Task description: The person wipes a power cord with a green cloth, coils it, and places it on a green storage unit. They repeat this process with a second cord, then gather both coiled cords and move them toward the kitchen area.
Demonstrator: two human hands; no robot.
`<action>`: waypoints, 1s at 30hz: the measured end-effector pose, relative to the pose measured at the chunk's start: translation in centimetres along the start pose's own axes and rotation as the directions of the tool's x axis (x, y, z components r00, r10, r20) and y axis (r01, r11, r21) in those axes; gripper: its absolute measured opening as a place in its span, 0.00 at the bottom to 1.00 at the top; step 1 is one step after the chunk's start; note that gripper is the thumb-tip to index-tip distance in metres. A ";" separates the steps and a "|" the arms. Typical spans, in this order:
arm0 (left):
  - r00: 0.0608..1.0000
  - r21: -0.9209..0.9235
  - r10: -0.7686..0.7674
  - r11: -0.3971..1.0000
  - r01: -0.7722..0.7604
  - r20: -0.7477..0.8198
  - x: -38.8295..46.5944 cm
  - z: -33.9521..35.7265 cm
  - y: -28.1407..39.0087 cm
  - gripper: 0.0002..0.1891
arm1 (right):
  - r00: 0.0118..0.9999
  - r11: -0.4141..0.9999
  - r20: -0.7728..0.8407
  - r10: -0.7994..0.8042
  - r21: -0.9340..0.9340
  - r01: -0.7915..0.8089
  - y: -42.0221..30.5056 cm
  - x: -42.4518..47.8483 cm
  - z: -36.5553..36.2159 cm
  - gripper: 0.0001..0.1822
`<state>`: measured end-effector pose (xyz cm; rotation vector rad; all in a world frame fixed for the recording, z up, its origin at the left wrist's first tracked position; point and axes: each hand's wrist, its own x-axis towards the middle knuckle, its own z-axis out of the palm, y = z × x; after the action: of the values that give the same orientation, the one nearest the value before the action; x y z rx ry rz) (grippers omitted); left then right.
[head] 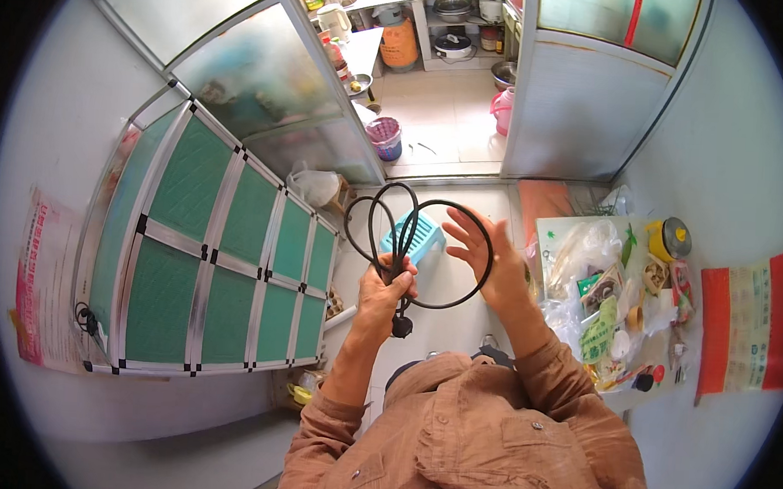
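A black power cord (440, 305) is gathered into several loose loops in front of me. My left hand (384, 289) is closed around the bundle where the loops meet. The cord's black plug (401, 327) hangs just below that fist. My right hand (490, 258) is raised at the widest loop, fingers spread and slightly blurred. That loop crosses in front of the right palm, and the hand does not grip it. Beneath the cord, a light-blue slatted plastic stool (418, 236) stands on the tiled floor, partly hidden by the loops and my left hand.
A green-panelled cabinet (188, 255) stands left. On the right, a table (549, 225) bears plastic bags, food and a yellow pot (668, 238). Ahead, a sliding-door frame opens onto a kitchen with a woven bin (384, 139), a pink thermos (502, 110) and an orange gas cylinder (399, 43).
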<state>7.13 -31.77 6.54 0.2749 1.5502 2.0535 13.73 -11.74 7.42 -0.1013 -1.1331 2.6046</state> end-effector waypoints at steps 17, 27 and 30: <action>0.919 0.190 -0.219 0.968 0.163 0.329 -1.8 4.5 2.1 0.28 | 0.983 0.984 -0.038 0.178 0.002 -0.178 -0.3 0.3 2.6 0.39; 0.912 0.003 -0.225 0.971 0.239 0.344 -2.3 5.5 0.5 0.28 | 0.977 0.909 -0.119 0.175 -0.363 -0.207 -2.0 -0.1 5.4 0.38; 0.933 -0.077 -0.173 0.975 0.207 0.315 -1.9 5.8 -0.1 0.25 | 0.992 0.844 0.037 0.119 -0.530 -0.081 -0.9 1.1 3.6 0.44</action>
<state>11.43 -27.97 8.55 0.3674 1.2223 1.8363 12.24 -13.38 10.63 -0.1928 -1.8938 2.3143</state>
